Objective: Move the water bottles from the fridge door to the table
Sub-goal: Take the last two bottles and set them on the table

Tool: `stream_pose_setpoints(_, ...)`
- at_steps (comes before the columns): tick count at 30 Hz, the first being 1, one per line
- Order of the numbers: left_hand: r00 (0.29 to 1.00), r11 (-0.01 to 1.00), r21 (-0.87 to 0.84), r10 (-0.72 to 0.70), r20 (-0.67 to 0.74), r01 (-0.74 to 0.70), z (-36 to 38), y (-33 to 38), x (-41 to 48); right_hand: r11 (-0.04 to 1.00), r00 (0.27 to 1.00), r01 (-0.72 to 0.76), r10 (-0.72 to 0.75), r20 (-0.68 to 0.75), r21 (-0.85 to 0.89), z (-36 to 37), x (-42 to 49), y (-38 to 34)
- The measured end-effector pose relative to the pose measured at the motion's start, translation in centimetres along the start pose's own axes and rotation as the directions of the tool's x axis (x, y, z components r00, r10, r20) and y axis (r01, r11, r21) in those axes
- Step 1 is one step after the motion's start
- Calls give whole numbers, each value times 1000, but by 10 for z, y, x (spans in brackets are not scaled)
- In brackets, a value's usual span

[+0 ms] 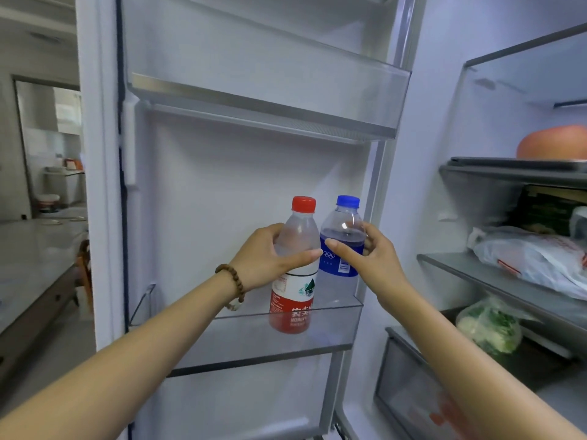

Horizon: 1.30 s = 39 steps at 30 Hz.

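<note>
Two water bottles stand side by side in the clear lower door bin (333, 325) of the open fridge door. The red-capped bottle (297, 290) has a red and white label; my left hand (270, 258) grips its upper body, thumb across the front. To its right, the blue-capped bottle (341, 230) carries a blue label, and my right hand (370, 258) wraps around its shoulder with the thumb in front. Both bottles stand upright with their bases inside the bin.
An upper door bin (365, 100) juts out above the bottles. At right, fridge shelves (470, 265) hold a bagged package (533, 255), bagged greens (489, 328) and an orange round fruit (552, 144). At left lie a table surface (28, 265) and a chair (83, 268).
</note>
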State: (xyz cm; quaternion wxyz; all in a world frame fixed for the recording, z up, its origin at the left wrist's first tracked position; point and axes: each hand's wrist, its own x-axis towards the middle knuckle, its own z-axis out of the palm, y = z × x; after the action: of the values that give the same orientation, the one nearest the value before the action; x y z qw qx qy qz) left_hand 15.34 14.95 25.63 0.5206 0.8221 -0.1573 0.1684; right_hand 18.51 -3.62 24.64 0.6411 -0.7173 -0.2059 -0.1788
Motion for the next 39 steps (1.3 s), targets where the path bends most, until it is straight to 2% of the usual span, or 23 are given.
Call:
stream_pose_setpoints(4,994,999,33,46,-103,-42,-1,10,-8,997,998,66,-65,-23,42,1,-1,-12)
stream_pose_setpoints(9,946,975,90,218,-239,-202,-22,42,-25,969,974,226,-223,-40,98,0,-5,-58)
stream_pose_setpoints(13,883,943,123,331,-331,-308,-47,73,-50,947,952,301,-305,25,111,4,-15,-96)
stream_pose_setpoints(17,849,933,174,358,-389,-314,-80,92,-82,932,936,310,-334,112,190,24,-32,-126)
stream_pose_setpoints(22,828,951,196,305,-470,-239,-130,88,-135,916,907,192,-303,292,352,84,-63,-141)
stream_pose_setpoints(27,810,964,245,224,-542,-103,-193,63,-197,892,860,58,-273,432,448,177,-97,-146)
stream_pose_setpoints(34,745,962,265,134,-654,59,-323,8,-282,883,771,-43,-268,578,467,342,-138,-153)
stream_pose_setpoints(39,744,956,252,57,-666,152,-429,-46,-311,861,809,-146,-180,559,488,468,-147,-141)
